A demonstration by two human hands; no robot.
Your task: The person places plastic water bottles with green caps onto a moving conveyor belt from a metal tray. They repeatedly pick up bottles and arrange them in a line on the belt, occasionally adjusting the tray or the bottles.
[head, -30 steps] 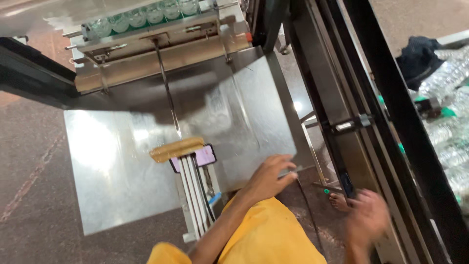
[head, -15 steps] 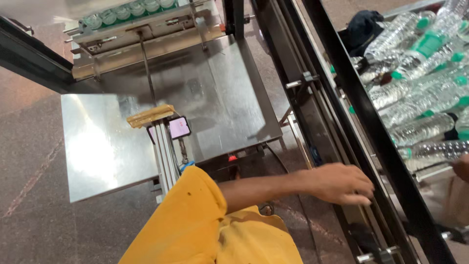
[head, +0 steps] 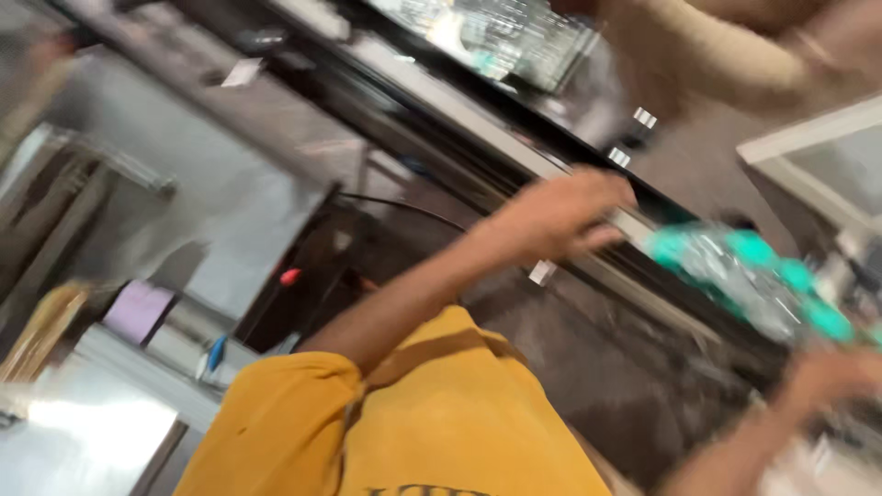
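Yellow cloth of the person's shirt point(head: 404, 413) fills the lower middle of a badly blurred view. Their left hand point(head: 565, 213) reaches out over the dark metal rail point(head: 514, 152) of the machine frame, fingers loosely curled near its edge; whether it grips anything cannot be told. Their right hand point(head: 841, 377) sits at the right edge, just below a blurred cluster of clear plastic bottles with green caps point(head: 744, 276); its grip is also unclear. Steel plate point(head: 230, 197) lies at the left.
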